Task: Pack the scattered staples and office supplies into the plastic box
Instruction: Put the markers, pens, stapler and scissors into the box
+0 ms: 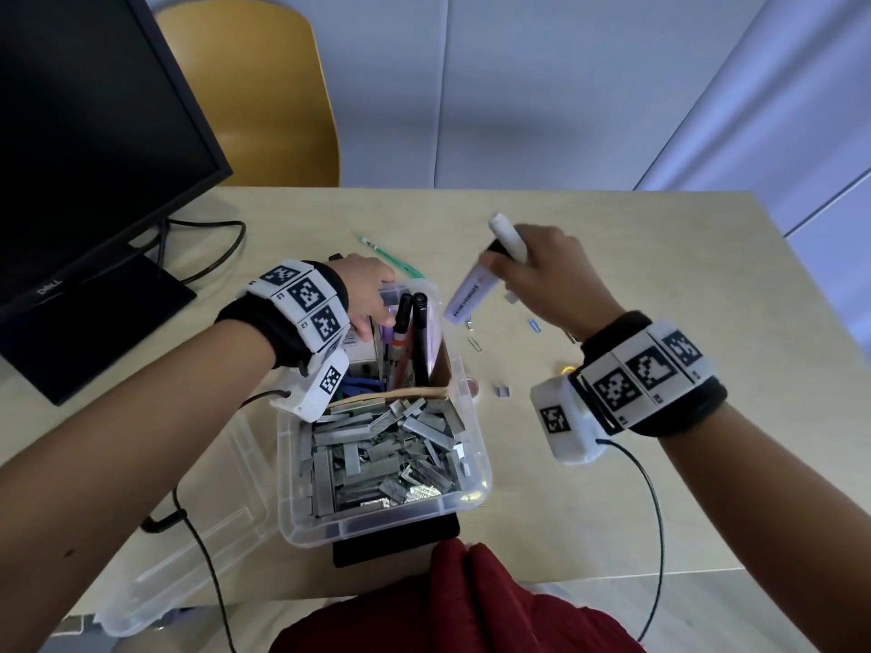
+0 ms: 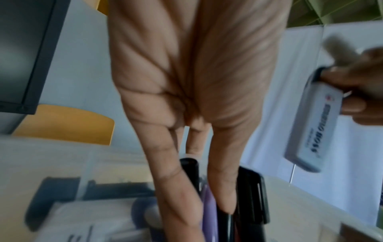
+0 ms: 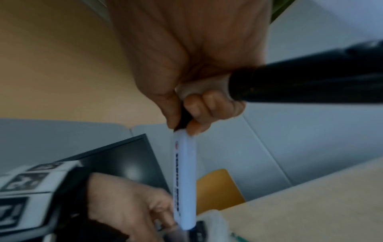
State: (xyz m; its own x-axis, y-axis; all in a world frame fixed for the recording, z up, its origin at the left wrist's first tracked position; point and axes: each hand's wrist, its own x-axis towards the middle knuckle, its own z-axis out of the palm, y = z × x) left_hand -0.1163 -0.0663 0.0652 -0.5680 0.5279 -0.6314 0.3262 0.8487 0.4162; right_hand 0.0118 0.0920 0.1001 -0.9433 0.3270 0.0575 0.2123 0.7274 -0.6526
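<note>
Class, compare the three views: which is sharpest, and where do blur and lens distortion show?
Head view: sharpest, staples crisp, though the table edges bow from the wide lens. Left wrist view: left hand and the box contents below it smeared. Right wrist view: dim and soft, lettering on the white marker unreadable.

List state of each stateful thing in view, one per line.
plastic box: open, lid off, staples filling near section, pens upright in far section
right hand: grips a white marker and a second white pen
white marker: held tilted above the box's far corner
left hand: fingers reaching in among the upright pens
green pen: lying on the table
monitor: screen dark
</note>
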